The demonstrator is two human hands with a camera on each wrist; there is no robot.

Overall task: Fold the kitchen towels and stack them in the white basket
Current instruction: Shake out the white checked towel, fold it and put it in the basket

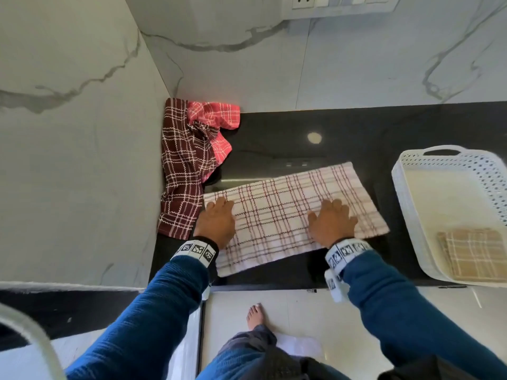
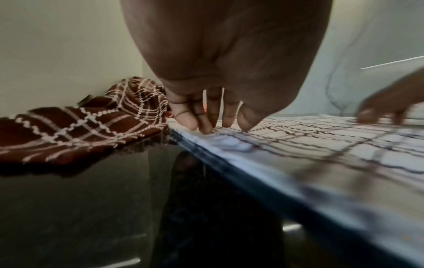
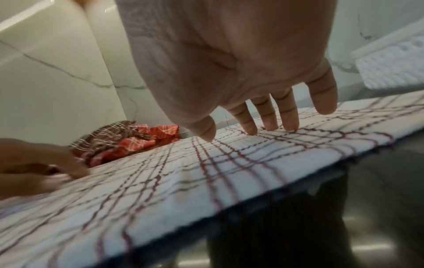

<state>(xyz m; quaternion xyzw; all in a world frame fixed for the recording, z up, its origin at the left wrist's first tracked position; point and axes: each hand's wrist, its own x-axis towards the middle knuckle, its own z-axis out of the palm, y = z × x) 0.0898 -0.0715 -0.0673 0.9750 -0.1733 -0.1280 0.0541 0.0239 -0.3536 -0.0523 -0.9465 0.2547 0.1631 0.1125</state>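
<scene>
The white basket [image 1: 406, 193] holds one folded tan towel [image 1: 474, 250]. Both hands, left hand [image 1: 216, 223] and right hand [image 1: 332, 223], press flat, fingers straight, on the white checked towel [image 1: 279, 212] on the black counter [image 1: 343, 133]. Only the head view shows inside the basket.

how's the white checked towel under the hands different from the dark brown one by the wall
The white towel lies spread flat on the counter; the brown towel sits crumpled in the corner.
The left hand and right hand rest on the white towel; nothing touches the brown towel.
Both are checked and outside the basket.
</scene>
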